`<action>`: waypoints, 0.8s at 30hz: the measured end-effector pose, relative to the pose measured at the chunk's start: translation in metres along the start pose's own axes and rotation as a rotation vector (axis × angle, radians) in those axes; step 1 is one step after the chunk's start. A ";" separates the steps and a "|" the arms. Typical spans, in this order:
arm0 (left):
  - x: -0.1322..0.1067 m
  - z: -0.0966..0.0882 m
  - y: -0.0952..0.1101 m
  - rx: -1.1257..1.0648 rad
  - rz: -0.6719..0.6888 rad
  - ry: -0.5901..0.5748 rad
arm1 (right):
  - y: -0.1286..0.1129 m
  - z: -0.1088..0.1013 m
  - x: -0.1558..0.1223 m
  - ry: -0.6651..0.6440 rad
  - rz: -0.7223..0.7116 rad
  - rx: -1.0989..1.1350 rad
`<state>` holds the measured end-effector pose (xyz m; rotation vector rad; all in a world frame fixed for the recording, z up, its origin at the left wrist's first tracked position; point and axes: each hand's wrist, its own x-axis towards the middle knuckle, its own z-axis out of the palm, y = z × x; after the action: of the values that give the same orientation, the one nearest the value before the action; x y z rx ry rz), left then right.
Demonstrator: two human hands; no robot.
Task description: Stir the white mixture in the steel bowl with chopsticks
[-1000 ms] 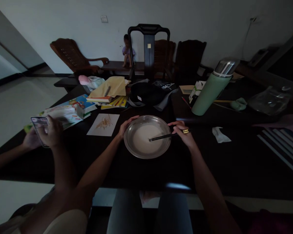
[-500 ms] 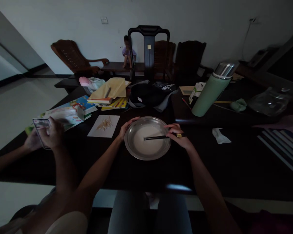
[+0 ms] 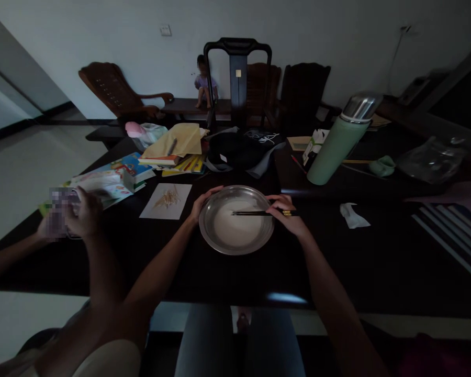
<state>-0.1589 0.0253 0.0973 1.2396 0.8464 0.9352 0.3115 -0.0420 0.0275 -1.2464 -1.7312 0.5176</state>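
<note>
A round metal bowl (image 3: 210,238) with pale white batter (image 3: 235,228) sits on the dark table in front of me. My left hand (image 3: 202,201) curls over the bowl's left rim and grips it. My right hand (image 3: 287,215) is closed on a pair of dark chopsticks (image 3: 253,213) at the bowl's right edge. The chopsticks lie nearly level, and their tips reach over the batter at the bowl's upper middle.
A person at my left holds a phone (image 3: 59,217) in both hands. Toothpicks lie on a white sheet (image 3: 166,200). Books (image 3: 113,175), a yellow envelope (image 3: 180,140), a dark cap (image 3: 235,149), a green thermos (image 3: 339,141) and a crumpled tissue (image 3: 352,216) crowd the table. Chairs stand behind, with a small child among them.
My right hand has moved the chopsticks from the bowl's lower middle toward its upper part, and they have levelled out. My left hand stays on the rim.
</note>
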 end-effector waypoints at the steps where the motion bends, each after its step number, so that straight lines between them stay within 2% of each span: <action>1: 0.011 0.021 -0.012 -0.009 -0.021 -0.021 | 0.002 -0.002 0.000 0.050 0.010 -0.003; 3: 0.040 0.072 -0.042 -0.058 0.016 0.002 | 0.004 -0.008 0.000 0.135 0.027 0.021; 5: 0.071 0.117 -0.072 -0.101 0.056 0.002 | 0.004 -0.011 -0.001 0.144 0.027 0.064; 7: 0.094 0.141 -0.093 -0.117 0.066 -0.004 | 0.001 -0.009 -0.001 0.068 0.007 0.086; 9: 0.104 0.144 -0.102 -0.139 0.056 -0.022 | -0.002 -0.003 -0.001 -0.026 -0.017 0.068; 11: 0.106 0.136 -0.105 -0.186 0.034 -0.049 | -0.002 0.001 0.000 -0.052 -0.025 0.024; 15: 0.102 0.124 -0.103 -0.264 -0.012 -0.064 | 0.002 -0.007 0.000 0.091 0.015 0.001; 18: 0.101 0.127 -0.101 -0.241 -0.015 -0.026 | 0.003 -0.012 -0.001 0.130 0.015 0.064; 22: 0.103 0.137 -0.100 -0.206 0.038 0.101 | 0.002 -0.004 0.000 -0.012 -0.028 0.046; 24: 0.104 0.143 -0.101 -0.208 0.051 0.140 | 0.003 -0.002 0.001 -0.001 -0.025 0.015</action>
<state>0.0245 0.0581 0.0142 1.0298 0.8074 1.1317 0.3153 -0.0402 0.0264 -1.2131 -1.7385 0.5159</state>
